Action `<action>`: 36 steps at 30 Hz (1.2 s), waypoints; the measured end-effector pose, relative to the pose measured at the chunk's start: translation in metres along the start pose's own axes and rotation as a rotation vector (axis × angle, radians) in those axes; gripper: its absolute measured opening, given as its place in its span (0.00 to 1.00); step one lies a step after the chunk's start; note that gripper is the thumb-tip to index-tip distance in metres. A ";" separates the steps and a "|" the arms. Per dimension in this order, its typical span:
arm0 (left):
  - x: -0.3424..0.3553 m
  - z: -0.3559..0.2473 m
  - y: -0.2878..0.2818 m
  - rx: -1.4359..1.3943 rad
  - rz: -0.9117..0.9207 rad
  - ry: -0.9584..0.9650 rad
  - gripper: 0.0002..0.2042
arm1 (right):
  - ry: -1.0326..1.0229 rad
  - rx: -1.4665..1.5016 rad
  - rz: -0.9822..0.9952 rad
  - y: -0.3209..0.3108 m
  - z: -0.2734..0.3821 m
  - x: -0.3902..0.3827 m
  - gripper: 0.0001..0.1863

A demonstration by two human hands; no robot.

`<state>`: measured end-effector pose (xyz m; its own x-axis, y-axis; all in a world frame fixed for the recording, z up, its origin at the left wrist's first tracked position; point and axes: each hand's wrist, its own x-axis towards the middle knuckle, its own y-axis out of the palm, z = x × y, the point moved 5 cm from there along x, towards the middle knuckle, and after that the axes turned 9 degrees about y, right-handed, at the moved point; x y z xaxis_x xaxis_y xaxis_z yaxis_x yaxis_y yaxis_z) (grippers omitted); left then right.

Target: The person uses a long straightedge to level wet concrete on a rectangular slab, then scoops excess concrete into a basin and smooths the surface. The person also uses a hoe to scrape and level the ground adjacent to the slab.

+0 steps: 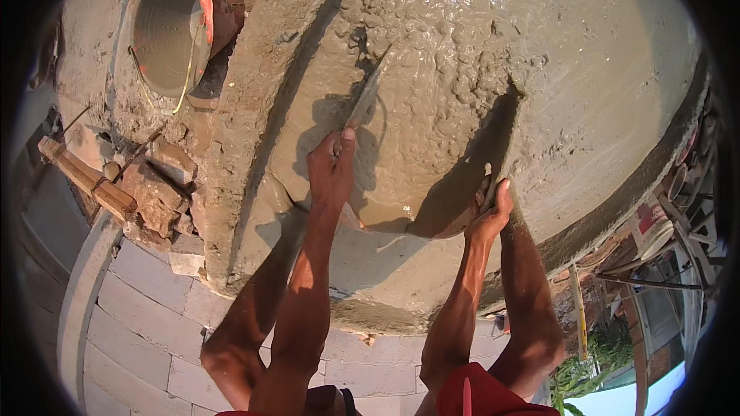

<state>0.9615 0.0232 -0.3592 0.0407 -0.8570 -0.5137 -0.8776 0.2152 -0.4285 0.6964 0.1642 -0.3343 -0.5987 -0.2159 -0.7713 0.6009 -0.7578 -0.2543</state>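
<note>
Both my hands grip opposite sides of a mortar-coated reddish container (pixel 449 225), which lies sunk in wet grey mortar (pixel 439 69). Its exact kind is hidden by the coating and the mix. My left hand (pixel 331 172) is closed round the base of a raised, grey-coated edge (pixel 368 95) that slants away from me. On the other side my right hand (pixel 491 212) holds the right wall, with the thumb up along its edge. Deep shadow covers the inside next to the right wall. Lumpy mortar lies between the two edges.
At far left stands an orange-rimmed bucket (pixel 206 0) with grey liquid in it. A mortar-covered wall (pixel 266 69) borders the mix on the left. Broken bricks (pixel 150 196) and a wooden piece (pixel 89 177) lie beyond it. Pale paving (pixel 142 304) is nearby; my bare legs (pixel 532 308) straddle the front.
</note>
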 end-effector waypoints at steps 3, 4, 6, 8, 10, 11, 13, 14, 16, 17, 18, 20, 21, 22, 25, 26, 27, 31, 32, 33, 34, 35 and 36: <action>-0.019 -0.011 -0.018 -0.048 -0.019 0.014 0.23 | -0.025 0.054 0.057 -0.005 0.013 -0.018 0.22; -0.027 -0.016 -0.028 -0.057 -0.025 -0.013 0.23 | 0.017 0.050 -0.006 -0.009 0.016 -0.022 0.23; -0.039 -0.033 -0.050 -0.059 -0.051 0.024 0.23 | -0.023 0.073 0.096 -0.005 0.031 -0.041 0.22; -0.053 -0.053 -0.070 -0.092 -0.101 0.028 0.23 | -0.117 0.078 0.128 0.001 0.054 -0.062 0.22; -0.067 -0.067 -0.095 -0.160 -0.126 -0.033 0.23 | -0.086 -0.025 0.144 0.009 0.080 -0.090 0.23; -0.074 -0.073 -0.107 -0.200 -0.143 -0.059 0.23 | -0.064 -0.083 0.106 0.014 0.094 -0.102 0.24; -0.088 -0.083 -0.134 -0.262 -0.209 -0.092 0.22 | -0.118 -0.123 0.177 0.034 0.122 -0.132 0.24; -0.093 -0.087 -0.149 -0.292 -0.253 -0.101 0.22 | -0.125 -0.156 0.175 0.044 0.135 -0.146 0.24; -0.098 -0.089 -0.177 -0.451 -0.319 -0.163 0.21 | -0.136 -0.209 0.200 0.072 0.154 -0.170 0.23; -0.100 -0.091 -0.191 -0.529 -0.353 -0.188 0.21 | -0.141 -0.227 0.227 0.090 0.162 -0.179 0.23; -0.100 -0.092 -0.206 -0.535 -0.364 -0.203 0.21 | -0.138 -0.241 0.243 0.108 0.169 -0.186 0.23; -0.095 -0.095 -0.236 -0.545 -0.386 -0.237 0.20 | -0.146 -0.370 0.330 0.149 0.181 -0.199 0.23; -0.089 -0.095 -0.250 -0.553 -0.399 -0.244 0.21 | -0.144 -0.435 0.364 0.170 0.185 -0.203 0.23; -0.080 -0.094 -0.265 -0.562 -0.411 -0.254 0.22 | -0.131 -0.484 0.404 0.191 0.187 -0.207 0.24; -0.055 -0.082 -0.301 -0.450 -0.430 -0.348 0.25 | -0.100 -0.634 0.496 0.250 0.184 -0.212 0.25; -0.046 -0.076 -0.312 -0.394 -0.437 -0.351 0.27 | -0.099 -0.683 0.510 0.266 0.181 -0.211 0.25; -0.036 -0.067 -0.319 -0.365 -0.396 -0.378 0.27 | -0.099 -0.732 0.527 0.283 0.177 -0.209 0.25; 0.011 -0.019 -0.343 -0.278 -0.214 -0.379 0.27 | -0.116 -0.845 0.575 0.335 0.159 -0.200 0.25; 0.022 -0.007 -0.344 -0.257 -0.155 -0.410 0.27 | -0.100 -0.870 0.568 0.343 0.157 -0.197 0.25; 0.032 0.002 -0.348 -0.301 -0.184 -0.381 0.27 | -0.081 -0.896 0.559 0.351 0.156 -0.195 0.25; 0.042 0.010 -0.352 -0.346 -0.216 -0.365 0.28 | -0.110 -0.932 0.567 0.361 0.159 -0.193 0.25; 0.049 0.017 -0.352 -0.394 -0.228 -0.386 0.28 | -0.134 -0.975 0.570 0.369 0.163 -0.192 0.26; 0.060 0.022 -0.352 -0.422 -0.196 -0.382 0.27 | -0.161 -1.015 0.571 0.377 0.167 -0.191 0.26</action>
<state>1.2835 -0.0939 -0.2551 0.3209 -0.6160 -0.7194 -0.9471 -0.2015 -0.2499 0.9488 -0.1836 -0.1851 -0.1218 -0.4962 -0.8596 0.9069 0.2963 -0.2995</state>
